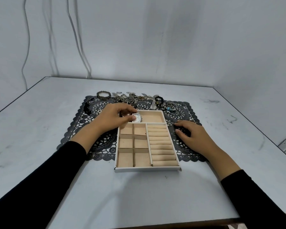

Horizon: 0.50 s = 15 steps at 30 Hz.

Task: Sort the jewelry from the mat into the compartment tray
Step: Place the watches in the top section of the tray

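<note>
Sitting at far-left corner of white beige-lined compartment tray [147,169], round white-dial watch [136,117] gripped by curled left hand [116,116], right hand [191,134] laid loose, empty, on black lace mat [82,134] right of tray, jewelry [130,97] heaped beyond tray

A pale grey table [40,129] (scuffed with dark marks) stands against a grey wall [172,38] hung with cables [27,38].

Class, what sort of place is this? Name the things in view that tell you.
Probably a plain indoor workstation set up for a sorting task: a grey table against a blank wall with hanging cables, holding a lace mat, jewelry and a compartment tray.
</note>
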{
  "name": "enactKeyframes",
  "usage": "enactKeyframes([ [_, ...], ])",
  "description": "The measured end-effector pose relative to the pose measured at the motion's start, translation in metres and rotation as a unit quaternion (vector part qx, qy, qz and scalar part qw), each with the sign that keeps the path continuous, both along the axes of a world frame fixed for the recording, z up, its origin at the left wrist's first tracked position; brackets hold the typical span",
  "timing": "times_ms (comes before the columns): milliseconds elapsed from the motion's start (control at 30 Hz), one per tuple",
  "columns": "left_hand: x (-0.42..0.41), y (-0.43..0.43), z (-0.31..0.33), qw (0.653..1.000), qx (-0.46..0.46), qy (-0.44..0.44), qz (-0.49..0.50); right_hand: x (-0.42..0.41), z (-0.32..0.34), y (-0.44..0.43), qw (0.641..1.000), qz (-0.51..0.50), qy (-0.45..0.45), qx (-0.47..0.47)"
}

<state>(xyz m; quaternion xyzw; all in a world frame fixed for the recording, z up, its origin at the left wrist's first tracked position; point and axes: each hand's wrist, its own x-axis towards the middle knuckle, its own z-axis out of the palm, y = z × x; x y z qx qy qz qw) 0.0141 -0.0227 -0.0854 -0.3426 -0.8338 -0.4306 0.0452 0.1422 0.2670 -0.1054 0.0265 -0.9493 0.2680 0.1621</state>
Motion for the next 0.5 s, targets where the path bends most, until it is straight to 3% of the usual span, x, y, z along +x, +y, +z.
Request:
enactKeyframes([
  [267,-0.011,-0.005,-0.002,0.997,0.053,0.004,0.048,-0.006,0.006,0.004,1.000,-0.008,-0.010,-0.006],
  [500,-0.036,-0.005,-0.001,0.996,0.054,-0.023,0.074,-0.042,0.030,0.003,0.995,-0.040,0.007,-0.090],
])
